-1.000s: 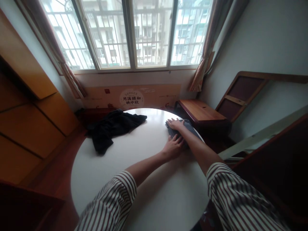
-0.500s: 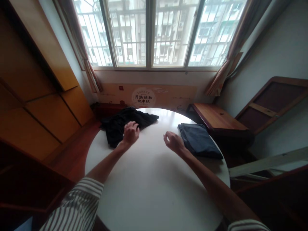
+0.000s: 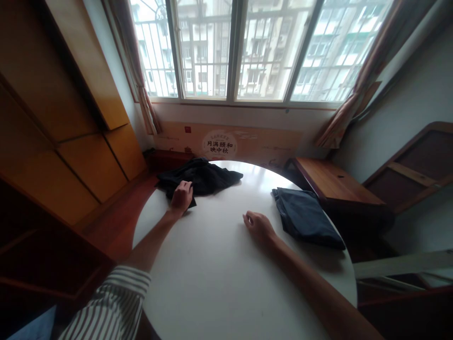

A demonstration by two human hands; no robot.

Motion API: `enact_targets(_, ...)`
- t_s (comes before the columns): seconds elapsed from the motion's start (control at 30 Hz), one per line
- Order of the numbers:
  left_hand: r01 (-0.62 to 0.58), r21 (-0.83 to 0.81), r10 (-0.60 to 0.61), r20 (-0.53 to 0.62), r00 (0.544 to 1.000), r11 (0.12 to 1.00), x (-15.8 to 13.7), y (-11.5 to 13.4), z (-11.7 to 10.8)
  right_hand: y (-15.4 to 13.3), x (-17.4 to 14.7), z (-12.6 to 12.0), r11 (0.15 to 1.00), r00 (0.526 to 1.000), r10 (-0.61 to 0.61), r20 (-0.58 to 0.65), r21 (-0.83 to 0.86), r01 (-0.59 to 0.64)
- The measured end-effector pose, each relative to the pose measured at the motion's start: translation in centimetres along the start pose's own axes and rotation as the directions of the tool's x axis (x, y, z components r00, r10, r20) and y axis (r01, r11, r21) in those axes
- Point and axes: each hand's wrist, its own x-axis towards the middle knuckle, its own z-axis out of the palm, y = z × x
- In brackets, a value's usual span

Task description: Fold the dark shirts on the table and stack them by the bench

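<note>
A crumpled black garment (image 3: 212, 177) lies at the far left part of the round white table (image 3: 212, 283); its kind cannot be made out. My left hand (image 3: 181, 196) is at its near edge, fingers closed on the cloth, and a dark corner sticks out beside the wrist. My right hand (image 3: 260, 225) is over the middle of the table with its fingers curled in and nothing seen in them. Right of it lies a folded dark blue garment (image 3: 307, 217), apart from the hand.
A wooden bench-like table (image 3: 339, 182) stands beyond the table at the right, near a leaning wooden frame (image 3: 417, 170). Wooden cabinets (image 3: 85, 174) line the left side. A barred window (image 3: 240, 52) and a printed banner (image 3: 262, 141) are ahead.
My left hand has closed on the black garment, and its near edge has shifted. My right hand has drawn slightly nearer to me. The whole view has shifted, moving the scene rightward.
</note>
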Motion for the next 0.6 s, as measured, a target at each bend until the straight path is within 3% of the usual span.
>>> enact_targets(0.1,-0.091,-0.084,0.101,0.128,0.987,0.992,-1.3,1.3,1.1,-0.1,0.0,-0.3,0.949,0.999,0.034,-0.041,0.315,-0.019)
enact_targets(0.17,-0.173,-0.198,0.223,0.269,0.937,0.965,-2.5,2.6,2.3,-0.3,-0.2,-0.6,0.799,0.997,0.074,0.009,0.597,-0.065)
enact_targets(0.23,-0.207,-0.411,0.402,0.474,0.783,0.888,-3.6,3.8,3.2,-0.7,-0.4,-1.1,0.631,0.990,0.103,0.093,0.764,-0.137)
enact_targets(0.27,-0.178,-0.507,0.473,0.544,0.693,0.843,-4.0,4.2,3.5,-0.9,-0.6,-1.3,0.574,0.986,0.120,0.120,0.802,-0.167)
enact_targets(0.3,-0.135,-0.566,0.508,0.579,0.638,0.813,-4.1,4.4,3.6,-1.1,-0.8,-1.7,0.536,0.981,0.132,0.144,0.822,-0.192)
enact_targets(0.33,-0.101,-0.575,0.491,0.579,0.651,0.812,-4.1,4.3,3.6,-1.3,-0.9,-2.0,0.508,0.977,0.129,0.172,0.834,-0.215)
enact_targets(0.37,-0.087,-0.533,0.416,0.538,0.734,0.842,-3.8,4.0,3.5,-1.4,-1.1,-2.4,0.484,0.971,0.110,0.211,0.842,-0.238)
enact_targets(0.43,-0.066,-0.367,0.199,0.337,0.920,0.928,-3.0,2.6,3.3,-1.6,-1.3,-3.2,0.470,0.947,0.006,0.322,0.835,-0.287)
enact_targets(0.47,-0.046,-0.265,0.105,0.214,0.971,0.963,-2.5,1.6,3.2,-1.6,-1.4,-3.6,0.490,0.919,-0.070,0.388,0.816,-0.308)
enact_targets(0.53,-0.010,-0.071,0.012,0.034,0.999,0.997,-1.7,-0.5,3.1,-1.4,-1.3,-4.1,0.558,0.835,-0.216,0.506,0.766,-0.320)
enact_targets(0.6,-0.013,0.068,0.011,0.024,1.000,0.998,-1.4,-2.5,3.2,-1.1,-1.1,-4.2,0.625,0.773,-0.297,0.561,0.726,-0.287)
